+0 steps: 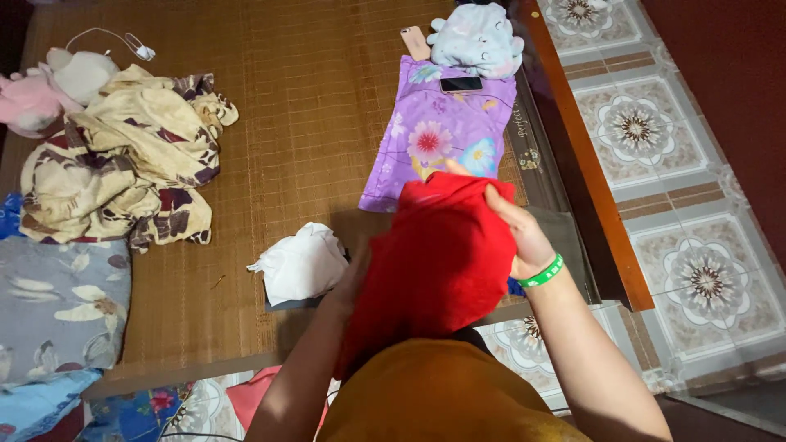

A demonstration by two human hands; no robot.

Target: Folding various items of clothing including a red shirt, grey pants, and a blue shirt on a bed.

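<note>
A: What is that red cloth (438,262) like?
B: It is bright red and soft, all bunched up. It is held up in the air, hanging down over the mat's edge.

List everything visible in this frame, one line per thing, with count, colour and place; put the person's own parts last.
red cloth: one, red, held up between both hands at centre
white cloth: one, white, crumpled on the mat left of the red cloth
purple pillow: one, purple with flowers, on the mat, upper centre
phones: two, one black on the pillow, one pinkish just beyond it
pale plush bundle: one, pale blue-white, top centre
patterned blanket: one, cream and maroon, heaped at left
grey floral pillow: one, grey, lower left
woven mat: one, brown, under everything
tiled floor: patterned, at right
wristband: one, green, right wrist
right hand: grips the cloth's top edge
left hand: mostly hidden behind the cloth
</note>
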